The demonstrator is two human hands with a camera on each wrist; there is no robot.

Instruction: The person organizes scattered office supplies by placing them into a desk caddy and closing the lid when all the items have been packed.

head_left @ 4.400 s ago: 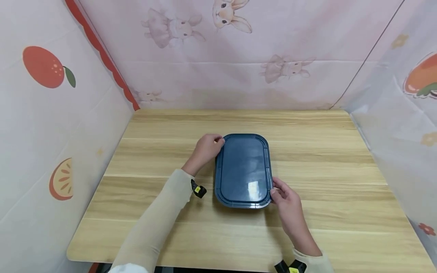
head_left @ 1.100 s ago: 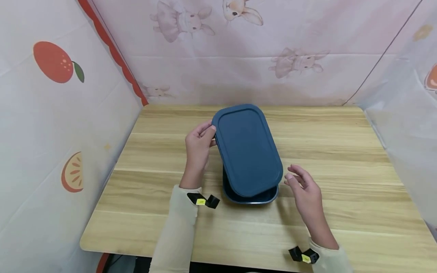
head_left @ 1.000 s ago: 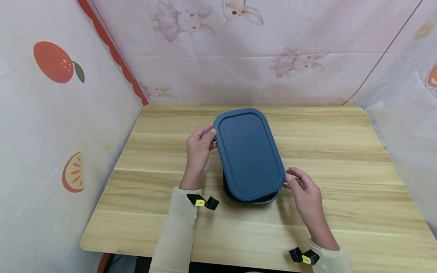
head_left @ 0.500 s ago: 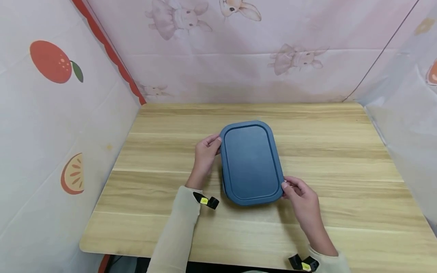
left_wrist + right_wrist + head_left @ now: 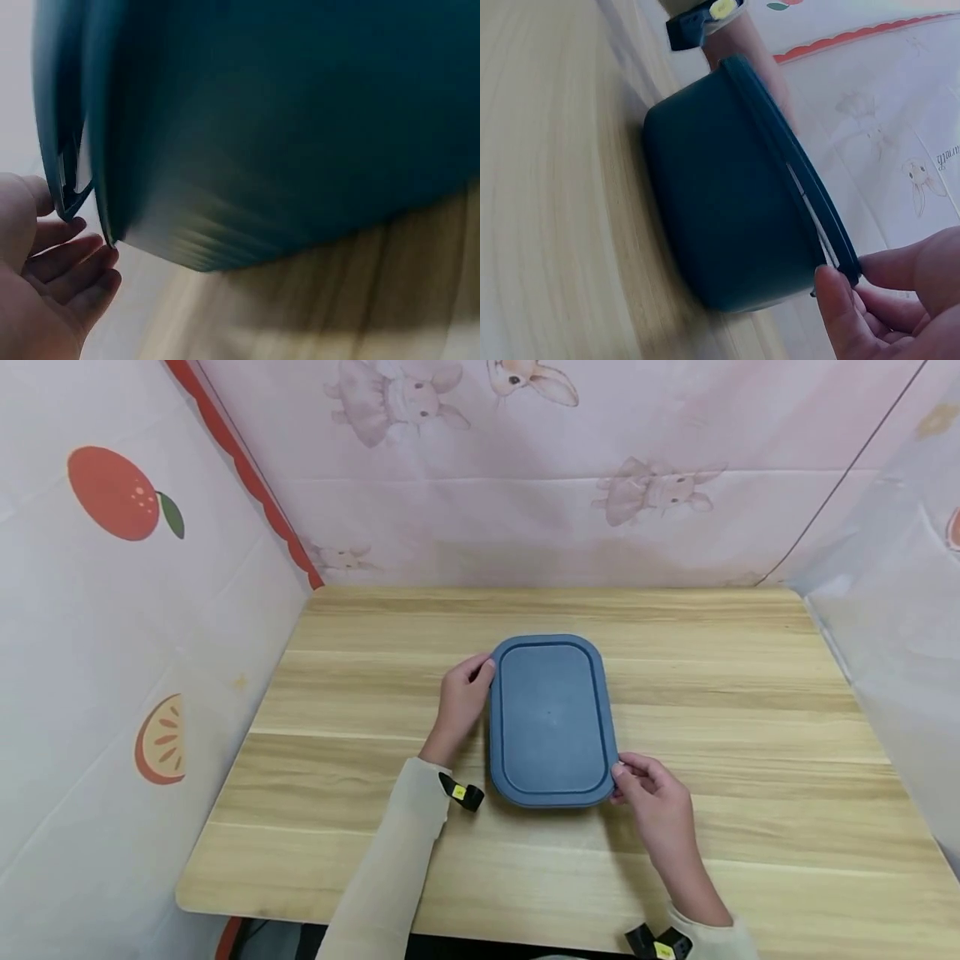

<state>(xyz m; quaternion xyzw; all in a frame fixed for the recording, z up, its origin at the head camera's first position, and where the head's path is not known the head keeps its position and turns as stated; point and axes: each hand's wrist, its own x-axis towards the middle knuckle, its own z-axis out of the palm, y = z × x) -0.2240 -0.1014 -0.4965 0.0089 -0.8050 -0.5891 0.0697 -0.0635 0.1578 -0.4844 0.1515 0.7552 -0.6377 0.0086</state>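
Observation:
A matte blue rectangular lid (image 5: 552, 720) lies over a dark teal box (image 5: 720, 202) and covers nearly all of it in the head view. At the far left corner, my left hand (image 5: 462, 702) pinches the lid's edge between thumb and fingers. The left wrist view shows the lid (image 5: 54, 97) slightly apart from the box's rim, my left fingers (image 5: 79, 271) beneath its edge. My right hand (image 5: 660, 810) holds the near right corner of the lid with thumb and fingertips. A narrow gap between lid and box shows in the right wrist view.
The box stands on a wood-grain table (image 5: 360, 652). Printed cloth walls surround it at the left, back and right. The table's front edge runs along the bottom of the head view. Each beige sleeve (image 5: 393, 852) carries a small black camera (image 5: 461, 792).
About a second ago the lid was raised and skewed over the box, the right hand barely at its corner. It has since come down and turned square over the box, gripped by both hands.

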